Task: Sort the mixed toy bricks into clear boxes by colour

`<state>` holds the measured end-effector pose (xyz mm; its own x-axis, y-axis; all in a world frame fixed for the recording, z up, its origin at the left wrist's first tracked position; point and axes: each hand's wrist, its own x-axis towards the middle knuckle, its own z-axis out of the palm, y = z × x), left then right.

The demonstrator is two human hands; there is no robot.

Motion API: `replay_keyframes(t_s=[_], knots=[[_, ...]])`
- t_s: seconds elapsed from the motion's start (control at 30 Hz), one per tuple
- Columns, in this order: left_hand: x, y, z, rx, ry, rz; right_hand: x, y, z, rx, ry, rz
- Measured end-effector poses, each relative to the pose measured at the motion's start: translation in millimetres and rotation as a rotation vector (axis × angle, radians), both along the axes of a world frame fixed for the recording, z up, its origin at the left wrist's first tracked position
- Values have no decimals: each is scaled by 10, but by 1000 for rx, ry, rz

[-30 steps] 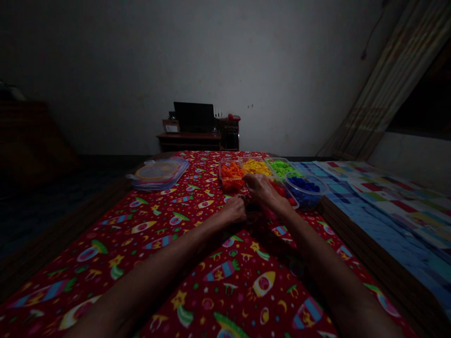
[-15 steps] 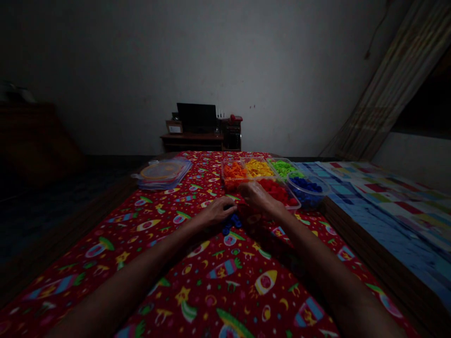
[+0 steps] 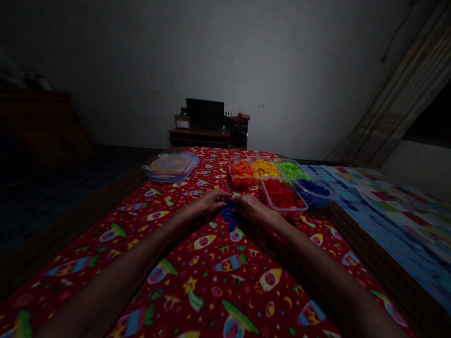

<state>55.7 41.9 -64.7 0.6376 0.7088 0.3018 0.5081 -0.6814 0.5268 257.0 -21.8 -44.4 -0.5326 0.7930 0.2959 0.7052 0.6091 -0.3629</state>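
As your left hand (image 3: 209, 203) and right hand (image 3: 252, 208) curl loosely at the little blue plastic pieces (image 3: 229, 213), you cannot tell if either hand grips them. The pieces lie in a heap between your hands, on the red rocket-print cloth (image 3: 197, 281), near the clear plastic tub of red pieces (image 3: 282, 217).

Your view is dim and brightest in the middle: the wall (image 3: 268, 70) fades toward black at the corners, and the far left sinks into deep shadow. Your forearms (image 3: 105, 286) stay dark, with soft shadow on the cloth (image 3: 218, 300) beneath them. You get no glare. The wide lens bends the curtain (image 3: 398, 103) and stretches the edges, and the blue pieces (image 3: 229, 213) look slightly soft.
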Motion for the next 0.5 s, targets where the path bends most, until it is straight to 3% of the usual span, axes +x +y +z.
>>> replay_keyframes(t_s=[0.13,0.27,0.43,0.5], knots=[[58,-51,29,26,83,9,52,-4,13,-36,9,-82],[43,-60,95,19,128,118,118,-17,27,70,-17,-146],[-9,-134,190,-273,218,68,30,-40,84,32,26,-254],[-21,-149,203,-311,231,64,-4,-31,95,8,62,-262]])
